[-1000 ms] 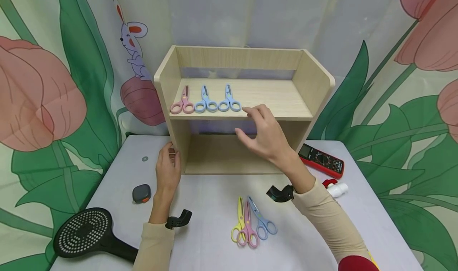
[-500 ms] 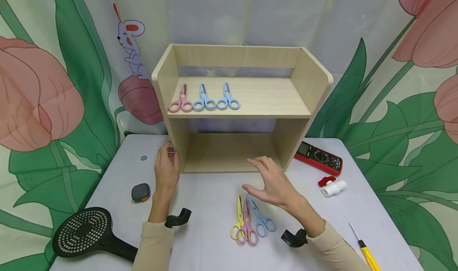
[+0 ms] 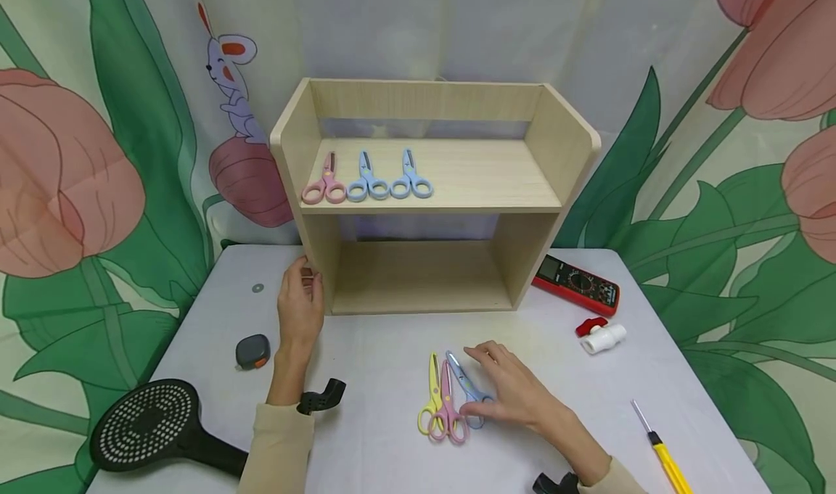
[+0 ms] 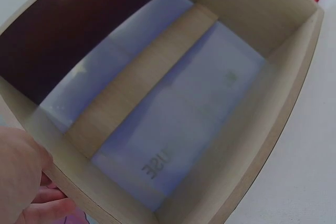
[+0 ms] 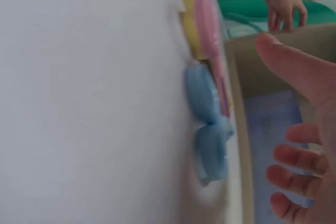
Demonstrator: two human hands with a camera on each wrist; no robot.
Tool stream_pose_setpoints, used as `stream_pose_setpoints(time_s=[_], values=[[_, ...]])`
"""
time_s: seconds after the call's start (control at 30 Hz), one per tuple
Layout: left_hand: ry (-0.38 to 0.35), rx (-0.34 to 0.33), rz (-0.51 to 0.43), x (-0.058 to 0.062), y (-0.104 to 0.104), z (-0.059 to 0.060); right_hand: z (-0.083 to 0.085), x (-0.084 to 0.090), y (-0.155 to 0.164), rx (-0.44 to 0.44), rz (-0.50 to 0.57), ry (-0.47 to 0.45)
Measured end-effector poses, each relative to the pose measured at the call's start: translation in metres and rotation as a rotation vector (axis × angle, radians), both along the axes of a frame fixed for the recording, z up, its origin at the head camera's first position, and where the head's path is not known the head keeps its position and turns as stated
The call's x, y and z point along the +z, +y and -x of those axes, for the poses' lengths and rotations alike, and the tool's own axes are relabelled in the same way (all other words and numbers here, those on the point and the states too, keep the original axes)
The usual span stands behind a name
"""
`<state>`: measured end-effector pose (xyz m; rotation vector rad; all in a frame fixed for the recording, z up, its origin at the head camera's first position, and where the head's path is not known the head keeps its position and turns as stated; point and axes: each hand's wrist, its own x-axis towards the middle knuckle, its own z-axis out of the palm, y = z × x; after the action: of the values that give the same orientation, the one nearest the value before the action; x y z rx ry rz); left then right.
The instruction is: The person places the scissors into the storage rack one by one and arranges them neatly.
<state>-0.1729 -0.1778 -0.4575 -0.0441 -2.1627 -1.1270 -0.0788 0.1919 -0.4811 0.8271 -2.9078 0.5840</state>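
Note:
My left hand [image 3: 300, 309] rests against the outer left side of a small two-tier wooden shelf [image 3: 431, 210]; in the left wrist view its fingers [image 4: 50, 208] lie outside the side panel. My right hand [image 3: 512, 385] is over the table with thumb and fingers spread, around a pair of blue scissors [image 3: 462, 374] and partly covering its handles. Nothing is held in it. Pink scissors [image 3: 447, 400] and yellow scissors [image 3: 432, 392] lie just left of the blue pair. On the upper tier stand pink scissors [image 3: 329, 178] and two blue pairs [image 3: 367, 178] in a row.
A black shower head [image 3: 150, 425], a tape measure [image 3: 252, 351] and a small grey disc [image 3: 257, 288] lie on the left. To the right are a red multimeter [image 3: 578, 285], a white pipe valve with red handle [image 3: 602, 336] and a yellow-handled screwdriver [image 3: 666, 458].
My right hand has come down from the upper tier's front edge to the scissors on the table. The left hand has stayed at the shelf's side.

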Motion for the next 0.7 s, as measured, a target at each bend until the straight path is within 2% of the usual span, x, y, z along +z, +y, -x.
stream_pose_setpoints(time_s=[0.13, 0.3, 0.5, 0.7], values=[[-0.005, 0.002, 0.006, 0.000, 0.000, 0.000, -0.007, -0.016, 0.008, -0.013, -0.063, -0.089], [-0.006, 0.002, 0.010, 0.000, 0.000, 0.000, -0.008, -0.025, 0.013, 0.015, -0.081, -0.074], [-0.016, 0.006, 0.012, 0.000, 0.000, 0.000, -0.004, -0.023, 0.015, 0.024, -0.060, -0.089], [-0.036, 0.007, 0.008, -0.001, -0.001, -0.001, 0.005, -0.013, 0.011, 0.010, -0.013, 0.011]])
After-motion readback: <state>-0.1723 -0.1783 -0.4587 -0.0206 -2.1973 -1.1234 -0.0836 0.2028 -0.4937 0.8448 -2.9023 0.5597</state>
